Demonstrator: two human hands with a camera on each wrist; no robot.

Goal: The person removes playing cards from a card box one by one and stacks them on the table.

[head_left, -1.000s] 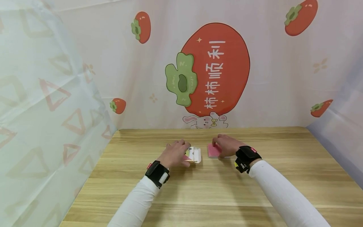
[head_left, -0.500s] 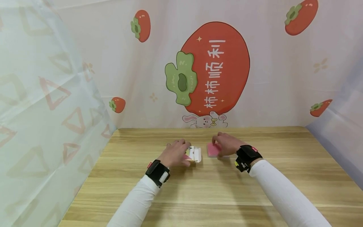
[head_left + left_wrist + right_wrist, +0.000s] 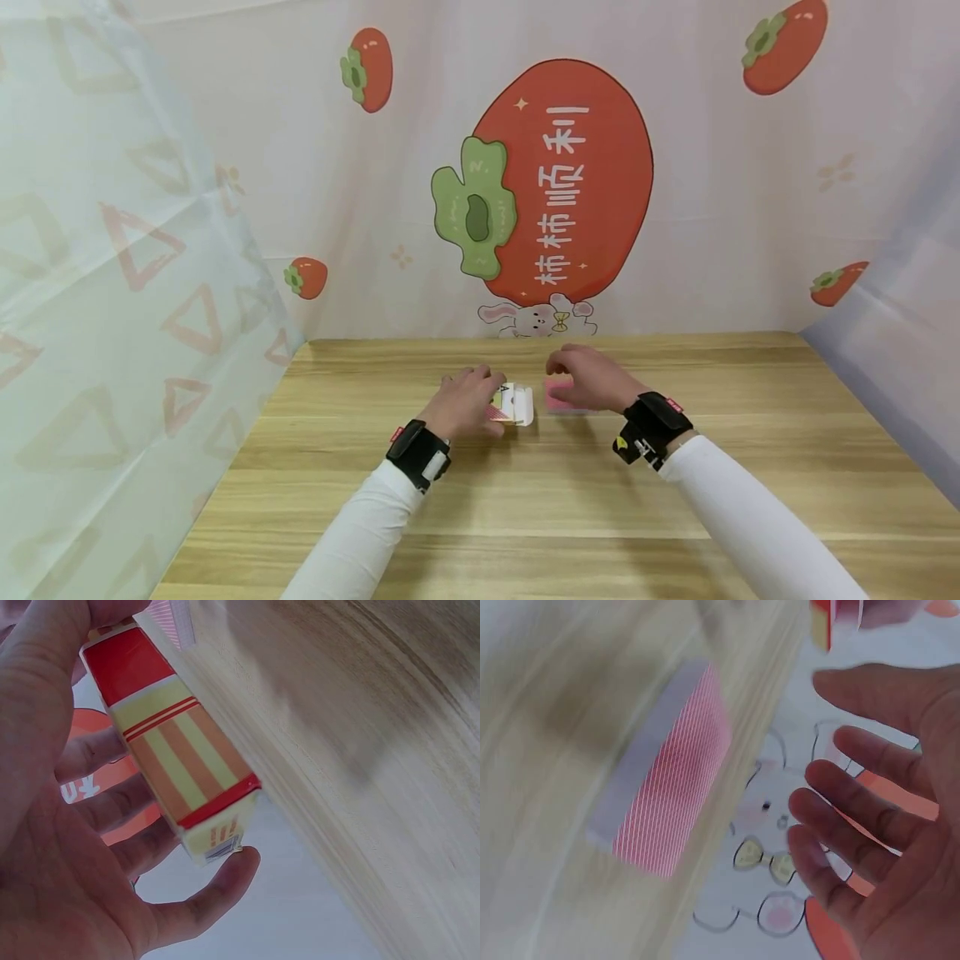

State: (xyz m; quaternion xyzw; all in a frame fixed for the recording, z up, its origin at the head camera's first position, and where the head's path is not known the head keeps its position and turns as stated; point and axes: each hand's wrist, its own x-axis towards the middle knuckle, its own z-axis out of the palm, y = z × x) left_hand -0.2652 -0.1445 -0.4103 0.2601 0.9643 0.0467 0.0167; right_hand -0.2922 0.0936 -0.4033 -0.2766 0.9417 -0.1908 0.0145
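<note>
My left hand [image 3: 465, 404] grips a card box [image 3: 516, 405], with its open flap pointing right, toward the other hand. In the left wrist view the striped red, yellow and orange side of the box [image 3: 176, 742] shows, thumb on one side and fingers around the other. A deck of playing cards [image 3: 676, 780] with pink-striped backs lies stacked on the table. My right hand [image 3: 596, 377] hovers just over the deck, its fingers spread and apart from the cards in the right wrist view. From the head, this hand hides part of the deck.
The wooden table [image 3: 525, 517] runs back to a white curtain [image 3: 720, 250] printed with persimmons and a rabbit. Another patterned curtain [image 3: 135, 333] hangs along the left side.
My right hand has let go of the deck and lifted slightly, its fingers spreading; the deck stays on the table. The left hand keeps holding the card box in nearly the same place.
</note>
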